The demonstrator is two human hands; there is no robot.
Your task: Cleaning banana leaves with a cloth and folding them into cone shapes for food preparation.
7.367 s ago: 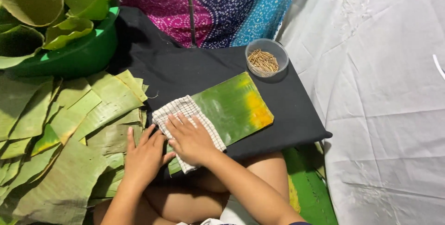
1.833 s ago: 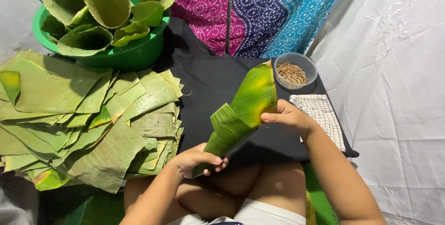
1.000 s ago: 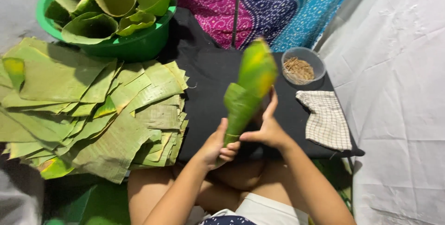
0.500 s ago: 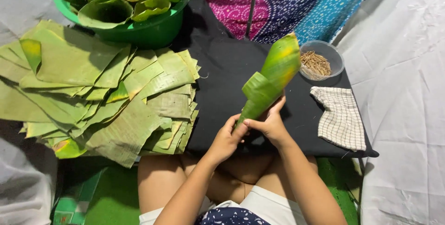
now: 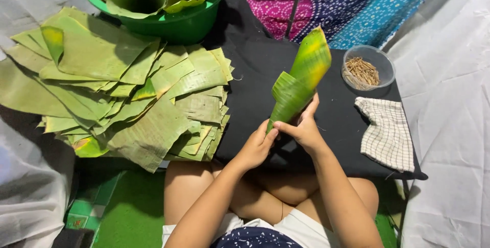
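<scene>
Tightening further, the leaf cone [image 5: 298,82] between both hands stands narrower.

The leaf [image 5: 298,82] is green, yellowing at its upper edge, rolled into a cone. It tilts up and right, narrow end down, above the black table [image 5: 255,64].

Bare black cloth [image 5: 265,64] lies open between leaf pile [image 5: 127,95] and checked rag [image 5: 389,133].

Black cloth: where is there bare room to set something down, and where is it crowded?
Bare black cloth lies between the leaf pile and rolled leaf, and below the checked cloth's left edge. Crowded: leaf pile, green basin, stick bowl.
</scene>
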